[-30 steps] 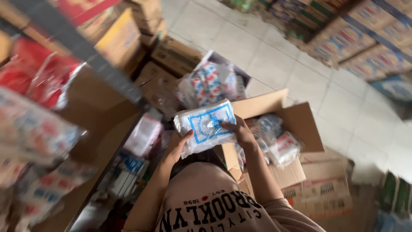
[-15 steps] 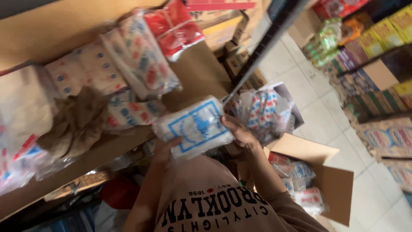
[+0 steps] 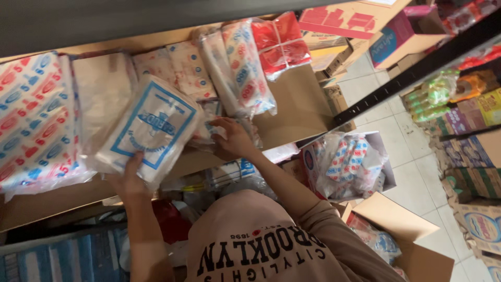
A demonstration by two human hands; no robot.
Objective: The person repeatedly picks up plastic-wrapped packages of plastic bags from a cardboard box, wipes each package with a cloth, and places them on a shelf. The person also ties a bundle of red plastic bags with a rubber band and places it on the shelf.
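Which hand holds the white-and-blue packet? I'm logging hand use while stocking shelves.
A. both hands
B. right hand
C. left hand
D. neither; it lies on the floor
C: the left hand grips the packet from below at the shelf, while the right hand rests on other packs beside it.

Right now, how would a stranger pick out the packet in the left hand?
Look at the cardboard-lined shelf crowded with plastic packs. Near its front edge, the left hand props up a white plastic packet. Unlike the neighbouring red-and-blue patterned packs, it bears only a blue-outlined frame.
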